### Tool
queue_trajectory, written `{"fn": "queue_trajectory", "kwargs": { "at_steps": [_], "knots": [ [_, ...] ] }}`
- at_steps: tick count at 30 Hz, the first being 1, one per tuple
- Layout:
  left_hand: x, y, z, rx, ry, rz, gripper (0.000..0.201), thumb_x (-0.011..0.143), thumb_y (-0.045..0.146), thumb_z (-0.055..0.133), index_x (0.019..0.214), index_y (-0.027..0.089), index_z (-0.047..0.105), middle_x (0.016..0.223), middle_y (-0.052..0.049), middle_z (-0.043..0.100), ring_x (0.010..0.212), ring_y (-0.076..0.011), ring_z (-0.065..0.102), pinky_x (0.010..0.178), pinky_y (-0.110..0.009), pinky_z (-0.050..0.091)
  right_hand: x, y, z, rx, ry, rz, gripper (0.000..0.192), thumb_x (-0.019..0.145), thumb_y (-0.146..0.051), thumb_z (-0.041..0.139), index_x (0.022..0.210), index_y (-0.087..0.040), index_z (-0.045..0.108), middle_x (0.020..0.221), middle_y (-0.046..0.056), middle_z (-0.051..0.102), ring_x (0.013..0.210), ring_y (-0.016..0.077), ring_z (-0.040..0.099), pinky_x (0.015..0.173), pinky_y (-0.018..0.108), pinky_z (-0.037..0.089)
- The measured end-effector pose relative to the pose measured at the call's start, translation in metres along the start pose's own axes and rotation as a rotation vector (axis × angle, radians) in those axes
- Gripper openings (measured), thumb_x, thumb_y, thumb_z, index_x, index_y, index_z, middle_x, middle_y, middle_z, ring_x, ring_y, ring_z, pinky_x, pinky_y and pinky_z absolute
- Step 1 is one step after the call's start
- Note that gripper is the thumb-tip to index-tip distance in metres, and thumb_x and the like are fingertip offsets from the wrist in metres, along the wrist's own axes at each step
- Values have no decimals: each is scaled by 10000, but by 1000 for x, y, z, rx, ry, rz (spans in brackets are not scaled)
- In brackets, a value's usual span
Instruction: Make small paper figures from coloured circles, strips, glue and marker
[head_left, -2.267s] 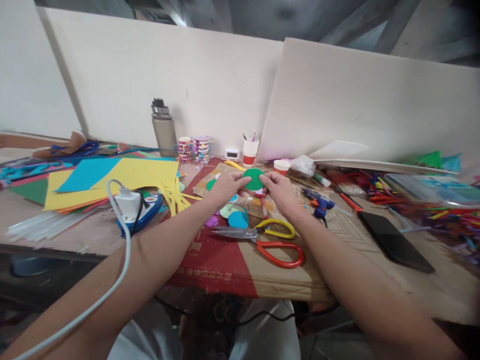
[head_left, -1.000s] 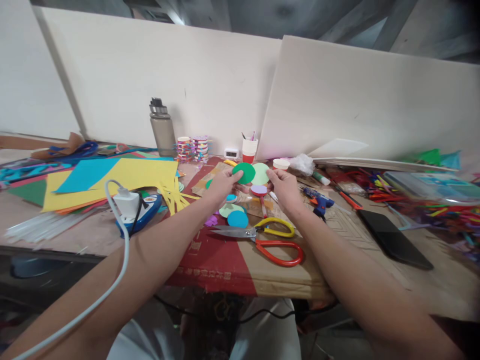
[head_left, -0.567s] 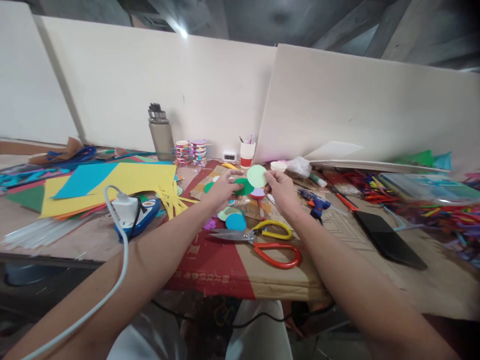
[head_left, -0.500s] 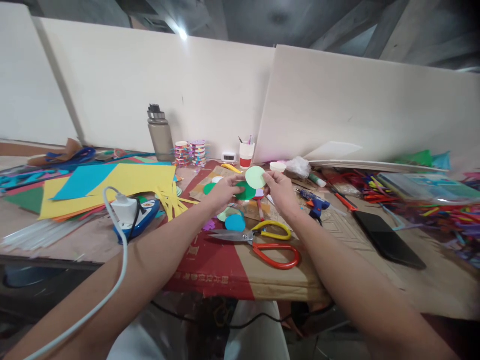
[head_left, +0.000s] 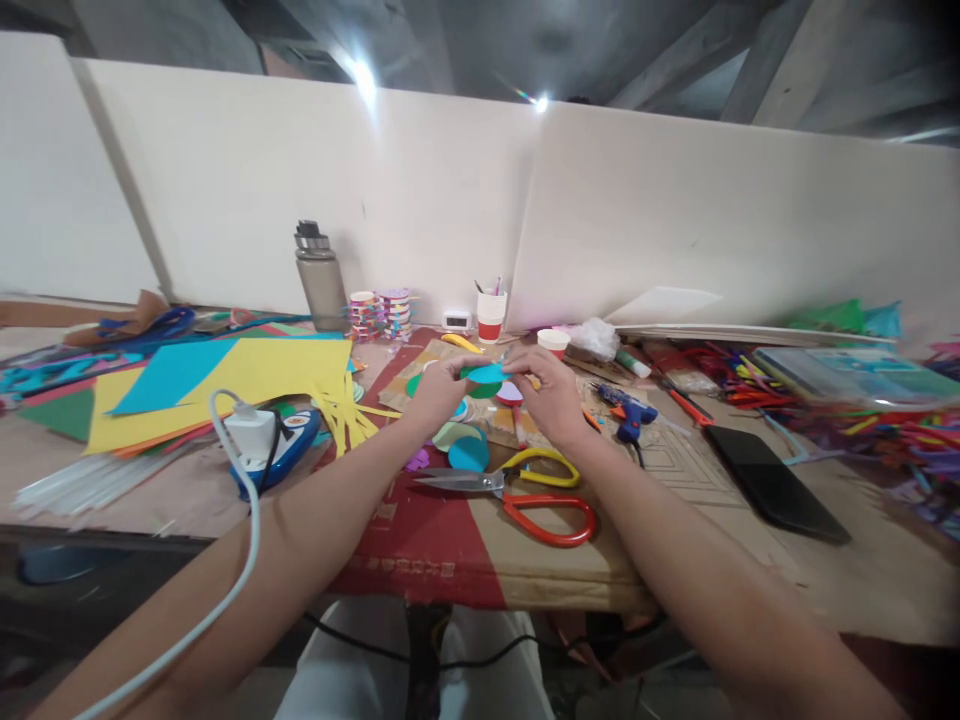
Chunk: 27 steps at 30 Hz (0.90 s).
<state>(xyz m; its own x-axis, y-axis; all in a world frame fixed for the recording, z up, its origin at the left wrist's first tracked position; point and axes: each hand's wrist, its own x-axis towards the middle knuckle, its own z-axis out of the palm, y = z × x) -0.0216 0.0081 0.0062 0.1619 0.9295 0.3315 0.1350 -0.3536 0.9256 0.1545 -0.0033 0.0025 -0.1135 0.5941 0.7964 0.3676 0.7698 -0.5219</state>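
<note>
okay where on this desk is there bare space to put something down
Bare cardboard lies between the red-handled scissors and the black phone, running to the near edge. Around both hands paper circles crowd; coloured sheets fill the left, sticks the right.

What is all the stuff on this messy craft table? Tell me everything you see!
Paper circles: a few, teal and green, pinched between both hands.
Loose circles: two, blue and pale green, on the cardboard below the hands.
Scissors: two pairs, yellow handles and red handles, near the table's front.
Paper sheets: a stack, yellow and blue on top, left.
Charger: one, white with cable, left front.
Bottle: one, grey, by the wall.
Cups: two, white and red, at the back.
Glue gun: one, blue, right of the hands.
Phone: one, black, right.
Left hand: holding the circles.
Right hand: holding the circles.
</note>
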Motion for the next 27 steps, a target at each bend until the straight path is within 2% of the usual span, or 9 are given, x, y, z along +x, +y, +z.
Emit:
{"fn": "queue_trajectory", "kwargs": {
  "at_steps": [3, 7, 9, 12, 15, 17, 22, 27],
  "knots": [
    [0, 2, -1, -17, 23, 40, 315, 697, 185, 701, 1009, 166, 734, 1004, -59, 734, 925, -193, 645, 838, -292, 496, 0, 0, 0, 2, -9, -69, 166, 783, -101, 565, 721, -229, 650, 894, 54, 685, 893, 189, 626, 850, 367, 486],
    [-2, 4, -1, -42, 53, 79, 294, 689, 172, 699, 981, 173, 725, 968, -50, 733, 889, -187, 646, 803, -285, 508, -1, 0, 0, -6, -29, -67, 169, 785, -111, 570, 697, -237, 641, 882, 50, 691, 914, 197, 621, 859, 379, 482],
    [-2, 4, -2, -22, 63, 117, 235, 696, 199, 712, 929, 183, 730, 948, -44, 730, 890, -187, 642, 815, -283, 501, -1, -1, 1, -3, -20, -10, 132, 794, -144, 577, 722, -234, 643, 868, 47, 693, 890, 196, 617, 842, 366, 479],
    [-3, 3, -4, 56, 59, 129, 140, 738, 288, 712, 837, 192, 734, 870, -25, 721, 839, -178, 625, 797, -268, 478, -2, 0, 3, 12, 29, 166, 60, 800, -259, 610, 770, -213, 633, 780, 24, 664, 733, 168, 579, 722, 312, 465],
    [-3, 1, -2, 118, 36, 75, 194, 769, 366, 694, 716, 180, 707, 715, 2, 673, 708, -149, 576, 698, -247, 445, -2, 4, 6, 51, 50, 310, 145, 764, -334, 636, 726, -205, 580, 653, -22, 572, 610, 133, 494, 609, 272, 411],
    [-2, -3, 1, 84, 31, 20, 269, 763, 408, 698, 647, 167, 668, 628, 15, 619, 624, -122, 527, 620, -235, 409, -2, 7, 7, 81, 54, 365, 179, 752, -357, 638, 704, -205, 555, 616, -37, 535, 582, 123, 473, 575, 260, 388],
    [4, -16, 5, -266, 18, -153, 347, 655, 454, 785, 656, 146, 625, 609, 24, 602, 543, -80, 497, 530, -206, 381, -2, 11, 6, 156, -7, 481, 278, 809, -463, 562, 750, -192, 578, 662, -2, 628, 587, 124, 536, 586, 256, 433],
    [10, -26, 5, -309, 24, -223, 349, 625, 404, 815, 628, 136, 592, 569, 22, 579, 541, -95, 545, 549, -217, 443, 2, 14, -9, 6, 62, 514, 319, 819, -484, 514, 828, -179, 606, 762, 19, 659, 642, 131, 556, 624, 262, 451]
  ]
}}
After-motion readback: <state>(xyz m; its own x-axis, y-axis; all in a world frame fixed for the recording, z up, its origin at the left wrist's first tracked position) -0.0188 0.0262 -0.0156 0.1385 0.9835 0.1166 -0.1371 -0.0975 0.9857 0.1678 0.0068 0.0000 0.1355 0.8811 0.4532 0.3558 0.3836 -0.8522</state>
